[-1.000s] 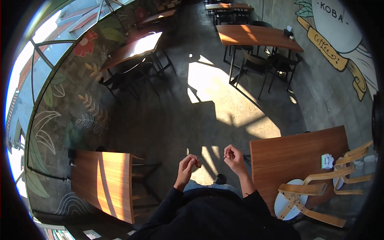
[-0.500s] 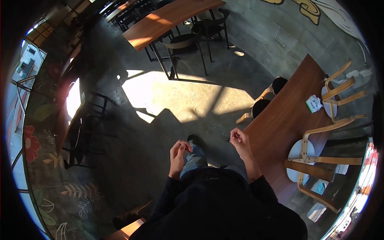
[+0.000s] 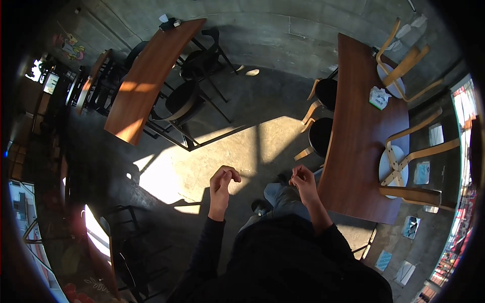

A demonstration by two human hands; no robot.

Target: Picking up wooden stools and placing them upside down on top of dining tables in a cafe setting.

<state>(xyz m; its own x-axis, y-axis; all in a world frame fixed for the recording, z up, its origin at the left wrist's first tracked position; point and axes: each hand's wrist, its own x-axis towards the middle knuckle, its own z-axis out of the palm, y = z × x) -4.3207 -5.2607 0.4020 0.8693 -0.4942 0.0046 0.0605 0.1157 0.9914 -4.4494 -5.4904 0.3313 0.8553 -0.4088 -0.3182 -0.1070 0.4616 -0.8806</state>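
Observation:
My left hand point(image 3: 221, 191) is raised in front of my body over the sunlit floor, its fingers curled in and the thumb close beside them. Nothing shows in it. To its right, my right hand point(image 3: 304, 183) has loosely closed fingers, with no object visible there either. It hangs near the left edge of a long brown wooden table point(image 3: 348, 146), apart from it. A white and green tissue pack point(image 3: 379, 97) lies on that table. Two wooden chairs with round white seats rest upside down there, a near one point(image 3: 389, 171) and a far one point(image 3: 389, 81).
Two black-seated chairs point(image 3: 319, 136) stand along the right table's left side. At the upper left is another wooden table point(image 3: 151, 76) with black chairs point(image 3: 184, 103) and a tissue box point(image 3: 169, 22). A grey wall point(image 3: 283, 40) runs behind. My shoe point(image 3: 260, 207) shows below.
My view has turned to the right, so the far table now stands at the upper left. Both hands stay raised and curled. My legs have shifted in a step.

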